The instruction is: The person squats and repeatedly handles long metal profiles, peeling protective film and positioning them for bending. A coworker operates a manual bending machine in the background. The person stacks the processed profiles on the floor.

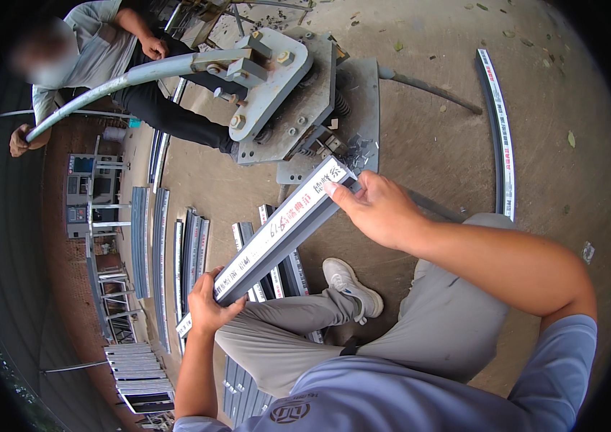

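Note:
I hold a long dark-grey window-frame profile (276, 234), faced with white printed film, aslant in front of me. My left hand (212, 305) is closed around its lower part, near my left knee. Toward the far end my right hand (386, 212) grips it, thumb on the film and fingers at the side. That end is right by the die (325, 147) of a steel hand punch press (271, 86); whether it touches is hard to tell. Small cut chips (363, 153) lie on the press base (358, 86).
A co-worker (93, 43) at the far left has one hand at the end of the long lever (143, 72). Several profiles (194, 248) lie on the floor to the left, and one profile (498, 137) to the right. A metal rack (100, 237) stands farther left.

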